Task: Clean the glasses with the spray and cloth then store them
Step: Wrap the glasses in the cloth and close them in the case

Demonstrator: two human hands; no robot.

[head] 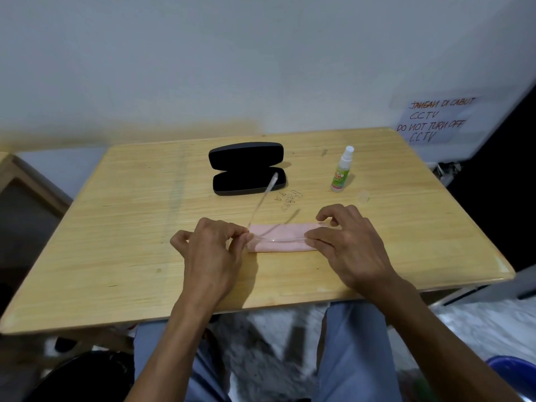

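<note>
Both your hands, left hand [213, 250] and right hand [345, 245], pinch the clear glasses [275, 237] over the pink cloth [278, 246]; storing in the open case [246, 169] remains.

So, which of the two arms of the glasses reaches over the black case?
The arm on the left hand's side: its tip lies over the open case. The other arm is over bare table.

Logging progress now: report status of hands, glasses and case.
Left hand and right hand pinch clear-framed glasses at each end, over folded pink cloth. Black case open, empty. Spray bottle upright, clear of path.
</note>
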